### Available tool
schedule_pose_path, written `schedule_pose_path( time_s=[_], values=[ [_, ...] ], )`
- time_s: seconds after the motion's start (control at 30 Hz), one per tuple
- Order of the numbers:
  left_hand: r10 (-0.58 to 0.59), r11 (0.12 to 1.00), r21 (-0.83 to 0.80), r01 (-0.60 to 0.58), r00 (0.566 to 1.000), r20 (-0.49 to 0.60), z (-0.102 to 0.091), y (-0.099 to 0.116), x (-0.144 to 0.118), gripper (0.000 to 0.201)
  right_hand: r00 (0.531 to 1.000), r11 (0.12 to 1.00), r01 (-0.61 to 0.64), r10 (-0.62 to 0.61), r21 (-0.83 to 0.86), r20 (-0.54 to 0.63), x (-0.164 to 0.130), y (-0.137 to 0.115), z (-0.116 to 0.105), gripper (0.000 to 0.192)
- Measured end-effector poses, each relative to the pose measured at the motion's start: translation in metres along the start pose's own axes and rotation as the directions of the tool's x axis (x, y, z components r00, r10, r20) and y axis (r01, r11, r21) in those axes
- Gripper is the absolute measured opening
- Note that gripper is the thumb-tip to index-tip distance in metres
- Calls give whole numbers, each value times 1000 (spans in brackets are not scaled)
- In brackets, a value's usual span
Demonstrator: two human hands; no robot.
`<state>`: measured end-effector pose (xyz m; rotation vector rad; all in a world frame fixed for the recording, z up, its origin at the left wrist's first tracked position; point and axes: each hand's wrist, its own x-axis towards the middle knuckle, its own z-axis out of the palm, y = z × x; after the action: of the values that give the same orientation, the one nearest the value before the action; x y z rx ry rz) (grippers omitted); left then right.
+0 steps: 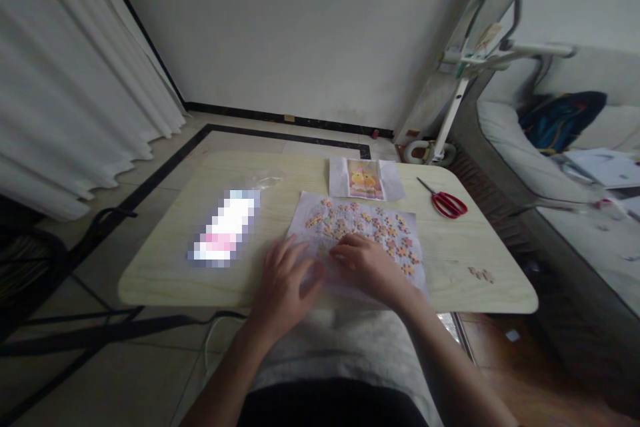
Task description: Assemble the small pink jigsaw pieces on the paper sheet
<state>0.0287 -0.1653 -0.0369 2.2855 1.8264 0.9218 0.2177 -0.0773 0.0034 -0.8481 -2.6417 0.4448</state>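
Many small jigsaw puzzle pieces (387, 231) lie scattered over a pale sheet (420, 273) near the front of the table. My left hand (287, 283) rests at the sheet's left edge, fingers apart, slightly blurred and with nothing seen in it. Over the sheet's front part, my right hand (367, 267) has its fingers curled together, reaching in toward the left hand. Whatever its fingertips hold, if anything, is hidden. Behind the sheet lies a paper with a colourful picture (365, 180) of yellow cartoon figures.
Red-handled scissors (449, 204) lie on the right of the table (165, 227), with a few loose pieces (481, 274) nearer the front right. A pixelated bright device (225, 227) and clear plastic (267, 181) lie on the left. A sofa (505, 127) stands at right.
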Motion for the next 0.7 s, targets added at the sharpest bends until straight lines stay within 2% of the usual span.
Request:
schedule_pose_path(
  time_s=[0.37, 0.7],
  values=[
    [20, 999, 29, -18, 999, -50, 5, -4, -1, 17, 998, 998, -57, 57, 3, 4, -6, -2, -1, 14],
    [49, 997, 55, -44, 995, -89, 6, -4, 0, 12, 993, 987, -104, 110, 123, -46, -19, 3, -1, 16]
  ],
)
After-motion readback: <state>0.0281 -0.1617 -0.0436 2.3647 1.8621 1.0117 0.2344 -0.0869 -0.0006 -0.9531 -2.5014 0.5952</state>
